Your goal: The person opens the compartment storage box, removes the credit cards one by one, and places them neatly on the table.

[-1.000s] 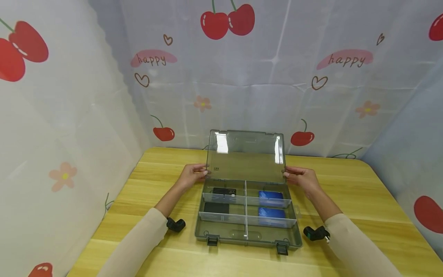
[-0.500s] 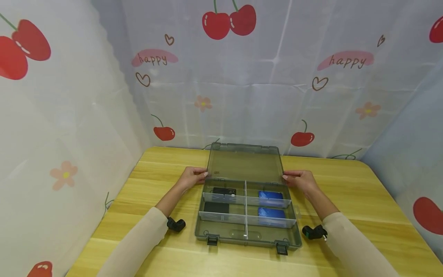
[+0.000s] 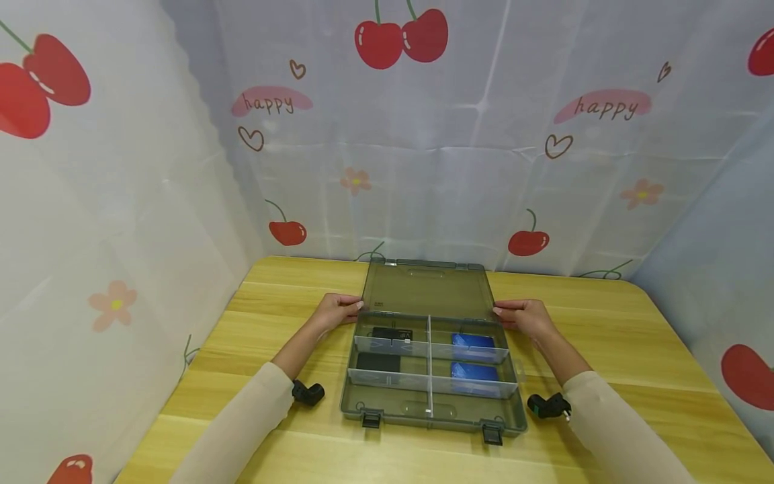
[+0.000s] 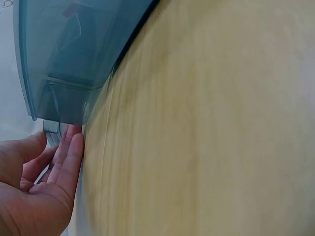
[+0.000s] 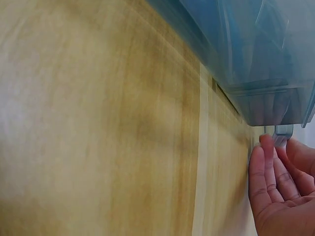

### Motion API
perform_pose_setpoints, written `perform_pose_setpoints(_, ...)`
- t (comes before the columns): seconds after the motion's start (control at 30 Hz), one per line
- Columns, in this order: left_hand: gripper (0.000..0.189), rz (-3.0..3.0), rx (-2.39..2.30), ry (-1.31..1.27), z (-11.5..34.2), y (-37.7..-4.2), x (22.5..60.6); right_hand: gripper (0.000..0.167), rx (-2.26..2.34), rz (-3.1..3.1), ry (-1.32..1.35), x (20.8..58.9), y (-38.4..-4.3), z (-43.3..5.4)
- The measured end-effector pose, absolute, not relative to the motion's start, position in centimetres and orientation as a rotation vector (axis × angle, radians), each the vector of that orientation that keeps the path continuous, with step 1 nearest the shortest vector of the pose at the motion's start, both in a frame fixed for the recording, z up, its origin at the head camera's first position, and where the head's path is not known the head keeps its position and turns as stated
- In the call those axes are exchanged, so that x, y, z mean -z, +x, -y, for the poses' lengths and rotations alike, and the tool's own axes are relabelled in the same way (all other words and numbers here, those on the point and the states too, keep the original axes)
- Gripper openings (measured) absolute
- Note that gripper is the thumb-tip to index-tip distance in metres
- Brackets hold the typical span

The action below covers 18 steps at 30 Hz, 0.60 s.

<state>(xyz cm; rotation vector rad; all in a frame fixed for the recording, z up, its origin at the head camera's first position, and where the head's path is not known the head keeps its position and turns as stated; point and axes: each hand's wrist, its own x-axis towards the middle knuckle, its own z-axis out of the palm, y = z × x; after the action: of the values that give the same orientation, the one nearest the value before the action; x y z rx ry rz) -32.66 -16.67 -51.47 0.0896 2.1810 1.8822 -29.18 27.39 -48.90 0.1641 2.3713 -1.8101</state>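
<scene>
A translucent grey compartment box (image 3: 393,401) lies open on the table, its clear lid (image 3: 429,290) tipped back toward the curtain. My left hand (image 3: 336,312) pinches the lid's left edge between thumb and fingers; my right hand (image 3: 525,316) does the same on the right edge. In the wrist views, the lid's thin rim (image 4: 51,127) runs between thumb and fingertips. Inside the box, a black VIP card (image 3: 396,334) and a plain black card (image 3: 377,363) sit in the left compartments. Two blue cards (image 3: 474,342) occupy the right ones.
White dividers (image 3: 431,363) split the box into compartments. Two black latches (image 3: 371,421) hang at its front. Small black devices (image 3: 310,393) sit at each wrist. A cherry-print curtain (image 3: 423,188) stands close behind the wooden table (image 3: 290,282).
The lid has swung further back and lower, from raised up to leaning near the table. Both hands have stayed at its sides, shifting slightly. The cards have not moved.
</scene>
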Motion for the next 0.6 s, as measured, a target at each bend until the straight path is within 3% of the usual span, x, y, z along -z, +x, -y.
perform_pose_setpoints(0.6, 0.045, -2.081, -1.99, 0.126, 17.9, -29.5, 50.4, 0.047, 1.784, -2.382, 0.116, 48.3, -27.9, -28.0)
